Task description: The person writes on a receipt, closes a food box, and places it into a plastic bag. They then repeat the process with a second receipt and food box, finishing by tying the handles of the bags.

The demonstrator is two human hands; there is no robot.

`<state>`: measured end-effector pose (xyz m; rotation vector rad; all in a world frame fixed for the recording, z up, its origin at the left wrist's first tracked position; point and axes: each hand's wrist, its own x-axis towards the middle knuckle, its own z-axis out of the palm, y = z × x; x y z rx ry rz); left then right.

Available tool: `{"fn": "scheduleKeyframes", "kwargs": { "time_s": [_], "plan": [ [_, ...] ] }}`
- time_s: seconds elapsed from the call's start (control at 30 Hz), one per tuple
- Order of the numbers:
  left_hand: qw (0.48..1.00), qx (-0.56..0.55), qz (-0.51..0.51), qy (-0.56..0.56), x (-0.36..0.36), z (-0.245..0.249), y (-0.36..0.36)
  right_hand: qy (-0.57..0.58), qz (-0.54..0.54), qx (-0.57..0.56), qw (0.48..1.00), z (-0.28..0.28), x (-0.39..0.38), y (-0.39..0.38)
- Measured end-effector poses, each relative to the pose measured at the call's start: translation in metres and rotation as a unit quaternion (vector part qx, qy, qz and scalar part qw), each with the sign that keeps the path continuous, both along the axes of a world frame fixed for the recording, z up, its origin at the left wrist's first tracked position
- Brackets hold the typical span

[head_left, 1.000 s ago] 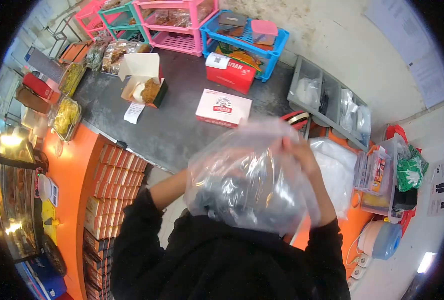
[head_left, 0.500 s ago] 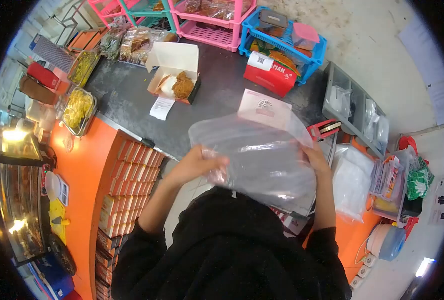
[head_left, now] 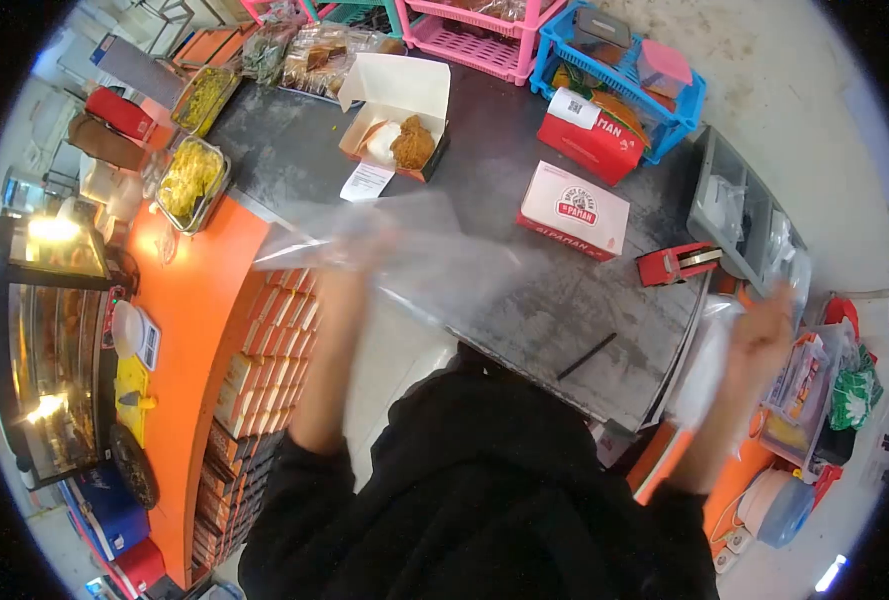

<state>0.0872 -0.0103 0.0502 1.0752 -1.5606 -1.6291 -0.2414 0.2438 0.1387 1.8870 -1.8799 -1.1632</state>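
My left hand point(head_left: 362, 248), smeared by motion, grips a clear plastic bag point(head_left: 454, 250) that trails out to its right over the black counter's edge. On the right, my right hand point(head_left: 764, 330) is near the grey divided tray point(head_left: 709, 190) of small plastic packets; its fingers are too blurred to read. A closed white-and-red food box point(head_left: 576, 208) lies between the hands, further back. Behind my left hand stands an open box point(head_left: 399, 85) with fried chicken point(head_left: 413, 145) and rice point(head_left: 382, 141), a receipt point(head_left: 366, 182) at its front.
A red tape dispenser point(head_left: 676, 264) and a thin black stick point(head_left: 586, 356) lie on the counter point(head_left: 524, 310). Behind are a red box point(head_left: 589, 140), a blue basket point(head_left: 664, 125) and pink racks point(head_left: 469, 45). White plastic bags point(head_left: 699, 370) lie right; noodle trays point(head_left: 192, 180) stand left.
Both hands held the plastic bag between them; now the left has swung it left and forward, and the right has let go and moved right. The closed box is uncovered; the view has shifted.
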Motion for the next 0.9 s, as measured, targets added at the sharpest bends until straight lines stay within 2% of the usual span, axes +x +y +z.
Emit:
{"fn": "scheduleKeyframes", "kwargs": {
  "time_s": [0.03,0.07,0.1,0.13,0.2,0.23,0.27,0.3,0.33,0.37,0.4,0.43,0.47,0.5,0.53,0.6,0.67,0.73,0.77,0.8,0.83,0.87,0.9],
  "plan": [
    [0.992,0.091,0.020,0.083,0.015,0.002,-0.022,-0.164,-0.034,-0.063,0.984,-0.001,0.018,-0.012],
    [0.993,0.091,0.021,0.077,0.004,0.020,-0.006,-0.324,-0.068,-0.120,0.936,-0.001,0.045,-0.024],
    [0.995,-0.047,0.019,-0.081,-0.022,0.050,0.030,-0.473,-0.103,-0.170,0.859,0.000,0.074,-0.033],
    [0.955,-0.187,0.018,-0.230,-0.046,0.069,0.061,-0.602,-0.133,-0.217,0.757,0.003,0.098,-0.044],
    [0.977,-0.141,-0.086,-0.134,-0.072,0.073,0.101,-0.803,-0.170,-0.296,0.488,0.007,0.117,-0.061],
    [0.984,-0.079,-0.116,-0.105,-0.078,0.074,0.111,-0.805,-0.167,-0.296,0.486,0.004,0.116,-0.062],
    [0.986,-0.015,-0.149,-0.079,-0.080,0.076,0.115,-0.846,-0.248,-0.271,0.387,-0.001,0.115,-0.060],
    [0.985,-0.017,-0.150,-0.085,-0.076,0.079,0.113,-0.871,-0.325,-0.241,0.280,-0.004,0.114,-0.058],
    [0.978,-0.089,-0.187,-0.028,-0.069,0.081,0.113,-0.873,-0.326,-0.235,0.276,0.001,0.109,-0.051],
    [0.960,-0.163,-0.224,0.032,-0.065,0.082,0.112,-0.904,-0.334,-0.210,0.166,0.016,0.102,-0.044],
    [0.960,-0.164,-0.225,0.029,-0.065,0.082,0.109,-0.922,-0.336,-0.184,0.054,0.030,0.096,-0.039],
    [0.946,-0.151,-0.277,0.075,-0.066,0.080,0.106,-0.929,-0.304,-0.164,0.134,0.037,0.094,-0.037],
    [0.927,-0.135,-0.328,0.119,-0.065,0.079,0.106,-0.929,-0.307,-0.164,0.130,0.040,0.094,-0.030],
    [0.938,-0.197,-0.285,0.019,-0.058,0.100,0.119,-0.923,-0.340,-0.127,0.125,0.042,0.093,-0.021],
    [0.937,-0.198,-0.287,0.018,-0.049,0.109,0.117,-0.917,-0.370,-0.092,0.121,0.046,0.088,-0.015],
    [0.947,0.023,-0.320,-0.031,-0.019,0.126,0.103,-0.839,-0.470,-0.108,0.253,0.058,0.038,0.014],
    [0.975,0.056,-0.201,-0.071,0.002,0.158,0.092,-0.725,-0.363,-0.535,0.237,0.041,0.033,0.033],
    [0.991,0.103,-0.052,0.071,0.024,0.139,0.082,-0.734,-0.393,-0.253,0.492,0.105,0.013,0.023],
    [0.994,0.095,0.026,0.056,0.019,0.124,0.077,-0.861,-0.176,-0.366,0.306,0.083,0.040,0.025],
    [0.989,0.088,0.106,0.044,0.012,0.105,0.072,-0.718,-0.269,-0.221,0.603,0.021,-0.019,0.043],
    [0.992,-0.062,0.072,-0.087,0.012,0.079,0.062,-0.824,-0.274,-0.116,0.482,0.045,0.008,0.012],
    [0.958,-0.252,0.087,-0.103,0.002,0.052,0.066,-0.773,-0.286,-0.065,0.563,0.035,0.021,0.005],
    [0.970,-0.206,0.082,-0.096,0.003,0.003,0.064,-0.707,-0.149,-0.165,0.671,0.006,0.028,0.003]
  ]
}}
